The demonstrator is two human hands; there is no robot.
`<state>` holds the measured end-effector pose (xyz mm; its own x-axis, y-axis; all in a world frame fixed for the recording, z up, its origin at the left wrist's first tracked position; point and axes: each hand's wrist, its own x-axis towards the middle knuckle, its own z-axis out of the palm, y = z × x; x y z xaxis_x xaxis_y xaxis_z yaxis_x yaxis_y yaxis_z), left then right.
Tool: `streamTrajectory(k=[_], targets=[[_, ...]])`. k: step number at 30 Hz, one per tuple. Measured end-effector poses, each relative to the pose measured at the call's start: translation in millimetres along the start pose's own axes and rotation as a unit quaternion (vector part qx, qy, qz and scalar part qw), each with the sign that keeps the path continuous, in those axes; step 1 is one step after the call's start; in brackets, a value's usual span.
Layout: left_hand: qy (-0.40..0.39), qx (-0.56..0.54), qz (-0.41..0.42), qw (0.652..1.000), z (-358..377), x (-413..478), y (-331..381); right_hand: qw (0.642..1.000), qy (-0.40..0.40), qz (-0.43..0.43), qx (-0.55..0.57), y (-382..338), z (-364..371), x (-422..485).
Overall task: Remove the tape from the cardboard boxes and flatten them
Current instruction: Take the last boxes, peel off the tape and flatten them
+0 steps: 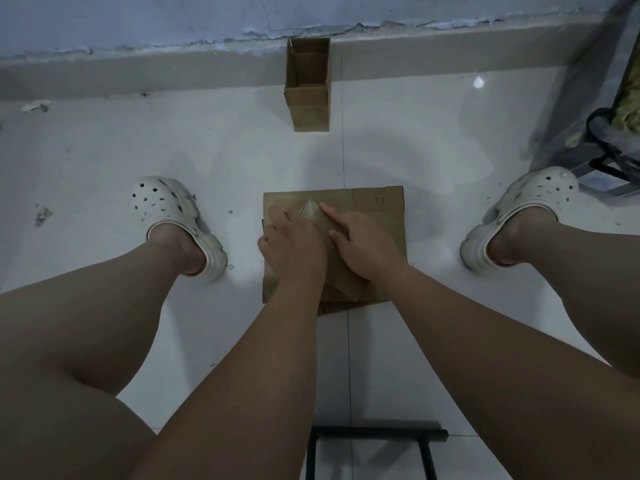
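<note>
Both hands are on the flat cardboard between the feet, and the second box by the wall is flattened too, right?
Not quite: in the head view the second box by the wall stands unflattened, its end open. The left hand and right hand are on the flat cardboard between the feet.

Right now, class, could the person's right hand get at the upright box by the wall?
Probably, but only by leaning forward. The right hand rests on the flattened cardboard, and the upright box stands well beyond it; only bare floor lies between them.
</note>
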<state>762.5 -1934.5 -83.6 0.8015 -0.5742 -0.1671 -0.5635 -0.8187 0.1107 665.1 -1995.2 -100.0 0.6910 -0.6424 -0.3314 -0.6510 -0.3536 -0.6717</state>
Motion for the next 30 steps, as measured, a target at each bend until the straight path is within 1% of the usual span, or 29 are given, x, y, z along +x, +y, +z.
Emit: streamTrajectory(k=[3, 5, 7, 9, 11, 14, 17, 21, 26, 30], targets=[[0.039, 0.002, 0.02, 0.999, 2.4, -7.0, -4.8, 0.996, 0.062, -0.022, -0.063, 1.9, 6.8, -11.3], [0.052, -0.039, 0.059, 0.996, 5.7, -10.7, -14.9, 0.993, 0.082, -0.022, -0.085, 5.4, 11.1, -17.7], [0.047, -0.121, 0.071, 0.989, 5.7, -11.9, -25.4, 0.992, 0.075, -0.01, -0.105, 9.0, 14.1, -22.1], [0.044, -0.183, 0.052, 0.981, 4.5, -11.9, -30.3, 0.991, 0.057, 0.002, -0.121, 11.3, 16.2, -24.0], [0.058, -0.217, 0.05, 0.973, 4.1, -11.9, -29.6, 0.989, 0.039, 0.006, -0.139, 10.9, 17.2, -22.4], [0.072, -0.239, 0.071, 0.966, 1.4, -13.0, -27.3, 0.988, 0.024, 0.013, -0.15, 8.8, 14.0, -16.8], [0.051, -0.222, 0.08, 0.97, 3.5, -16.1, -29.8, 0.989, 0.016, 0.019, -0.144, 7.9, 11.6, -15.9], [0.056, -0.207, 0.042, 0.976, 5.7, -17.4, -27.5, 0.988, 0.017, 0.014, -0.15, 6.2, 15.6, -16.9], [0.059, -0.152, 0.013, 0.986, 6.9, -13.5, -19.9, 0.988, 0.023, 0.014, -0.15, 6.3, 17.6, -14.6], [0.038, -0.096, 0.022, 0.994, 7.5, -8.6, -15.1, 0.988, 0.029, 0.01, -0.149, 6.8, 18.0, -13.8]])
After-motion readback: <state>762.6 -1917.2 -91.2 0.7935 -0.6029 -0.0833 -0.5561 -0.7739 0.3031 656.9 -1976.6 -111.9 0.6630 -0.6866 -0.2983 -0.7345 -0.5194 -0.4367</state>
